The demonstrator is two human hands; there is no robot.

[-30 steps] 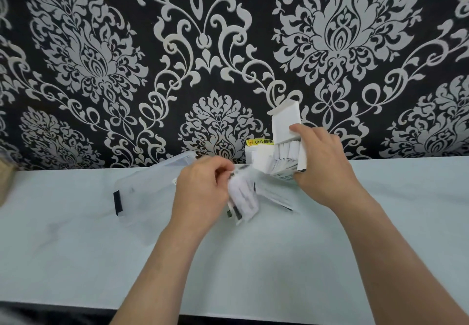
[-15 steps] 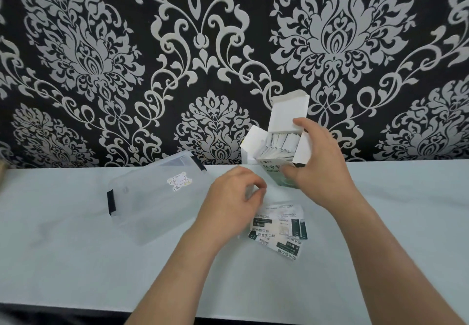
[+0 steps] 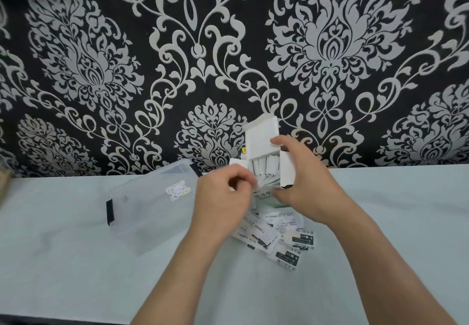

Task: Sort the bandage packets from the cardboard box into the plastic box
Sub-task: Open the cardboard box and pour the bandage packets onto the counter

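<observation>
Orientation of the cardboard box [image 3: 287, 169] governs the coming move. The box is held above the table [image 3: 76, 274], tilted, with its open mouth facing the person and leaning toward the left hand [image 3: 220, 202]. Its white flap stands up at the far side. The bandage packets [image 3: 264, 166] still inside stand on end in a row, their long axes running along the box and their free ends showing at the mouth.

The right hand [image 3: 307, 190] grasps the box from the right side, thumb on the flap crease and fingers wrapped underneath. The left hand is the nearer one to the packet ends: its curled fingertips sit at the mouth, just beside or touching them. Whether a packet is already pinched cannot be told from this view.

A heap of loose packets [image 3: 286, 238] lies on the table directly below both hands. The clear plastic box [image 3: 152, 210], with a black latch [image 3: 110, 211] and a sticker [image 3: 177, 189], lies flat to the left of the left hand, apart from the heap. Judged from this, no packets are in it yet, and the transfer must run leftward
</observation>
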